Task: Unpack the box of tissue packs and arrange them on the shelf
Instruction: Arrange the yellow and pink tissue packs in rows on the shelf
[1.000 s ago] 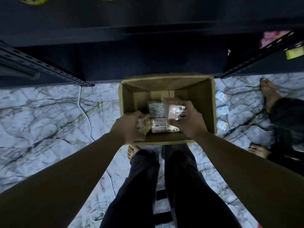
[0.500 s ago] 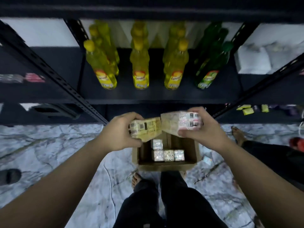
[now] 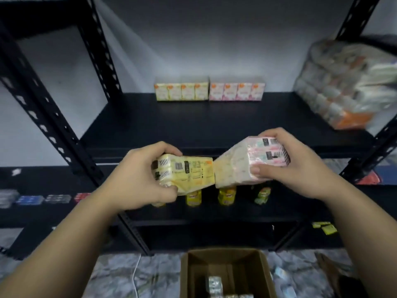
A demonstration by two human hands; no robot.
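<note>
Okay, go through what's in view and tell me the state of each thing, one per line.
Left hand: grips the yellow pack.
Right hand: grips the pink pack.
Box: open on the floor, some packs inside.
Shelf: yellow row and pink row upright at the back.
Wrapped bundle: on the shelf's right end.

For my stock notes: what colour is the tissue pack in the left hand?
Pale yellow tissue pack, held by the left hand; head view shows it.
</note>
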